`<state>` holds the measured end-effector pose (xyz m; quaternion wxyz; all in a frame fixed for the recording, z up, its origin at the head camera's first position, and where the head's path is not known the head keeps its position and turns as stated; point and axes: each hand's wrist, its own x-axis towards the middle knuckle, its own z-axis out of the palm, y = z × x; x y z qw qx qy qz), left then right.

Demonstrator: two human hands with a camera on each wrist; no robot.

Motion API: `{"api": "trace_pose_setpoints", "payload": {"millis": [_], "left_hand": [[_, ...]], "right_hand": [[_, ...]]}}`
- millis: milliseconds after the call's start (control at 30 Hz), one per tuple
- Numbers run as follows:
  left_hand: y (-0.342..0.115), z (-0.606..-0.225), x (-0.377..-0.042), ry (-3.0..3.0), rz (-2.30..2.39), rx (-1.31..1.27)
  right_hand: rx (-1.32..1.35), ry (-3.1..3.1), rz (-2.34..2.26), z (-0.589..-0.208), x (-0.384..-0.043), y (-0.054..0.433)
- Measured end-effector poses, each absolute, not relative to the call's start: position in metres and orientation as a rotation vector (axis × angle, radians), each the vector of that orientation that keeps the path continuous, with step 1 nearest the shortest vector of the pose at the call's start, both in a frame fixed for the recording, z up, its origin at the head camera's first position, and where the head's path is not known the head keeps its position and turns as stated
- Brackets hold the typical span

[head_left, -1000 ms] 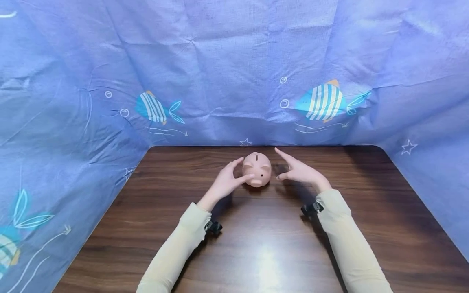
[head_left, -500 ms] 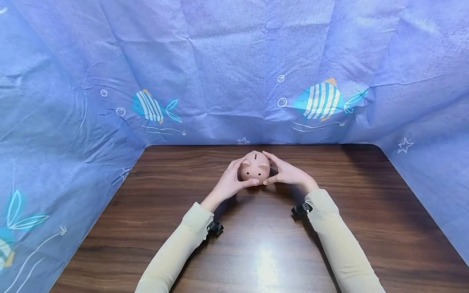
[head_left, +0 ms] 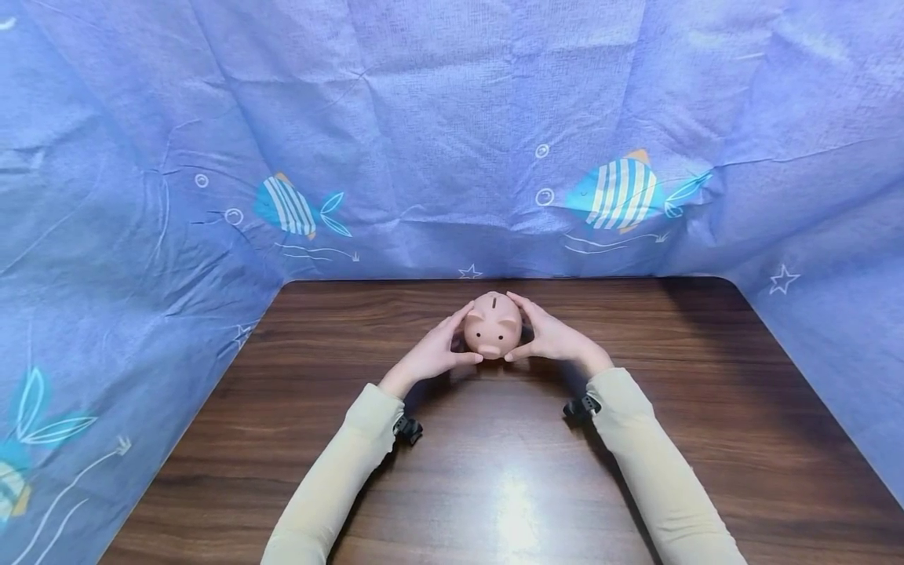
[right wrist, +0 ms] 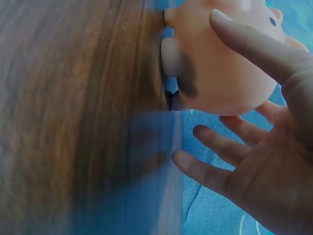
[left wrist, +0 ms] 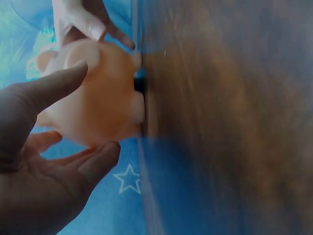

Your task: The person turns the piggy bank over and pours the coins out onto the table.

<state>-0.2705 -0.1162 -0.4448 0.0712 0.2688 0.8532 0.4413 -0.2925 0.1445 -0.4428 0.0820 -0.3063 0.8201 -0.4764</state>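
A pink piggy bank (head_left: pixel 493 323) stands upright on its feet near the table's far edge, snout towards me and coin slot on top. My left hand (head_left: pixel 432 351) holds its left side, the thumb at the front beside the snout. On the other side my right hand (head_left: pixel 554 333) holds it, thumb near the snout and fingers reaching to the back. In the left wrist view, fingertips of the left hand (left wrist: pixel 58 161) meet the piggy bank's round side. The right wrist view shows spread fingers on the right hand (right wrist: pixel 264 147), with the lower ones off the body.
The dark wood-grain table (head_left: pixel 494 439) reflects a bright patch of light near its front. Blue cloth (head_left: pixel 438 141) printed with fish and stars hangs behind the table and along its sides. A small black wrist camera (head_left: pixel 407 429) sits under the left cuff, another black wrist camera (head_left: pixel 582 407) under the right.
My right hand, apart from the piggy bank a second ago, has moved left onto its side. The left thumb has slid off the snout. The piggy bank has turned slightly, showing both eyes.
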Motion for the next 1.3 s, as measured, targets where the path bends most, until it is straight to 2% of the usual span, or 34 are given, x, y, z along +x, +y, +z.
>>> {"api": "trace_pose_setpoints", "payload": {"millis": [233,700,1000,1300], "left_hand": [[-0.120,-0.449,-0.280,2.351,1.461,0.811],[-0.125,-0.448,-0.280,2.455,1.428,0.809],[-0.130,-0.430,-0.275,2.636,1.316,0.820],[-0.130,-0.399,-0.266,2.575,1.499,0.848]], "right_hand": [[-0.903,2.501,-1.372,-0.450,-0.294,0.143],[-0.890,2.526,-1.366,-0.451,-0.296,0.143],[-0.775,2.415,-1.449,-0.426,-0.285,0.146],[-0.780,2.267,-1.611,-0.399,-0.275,0.150]]}}
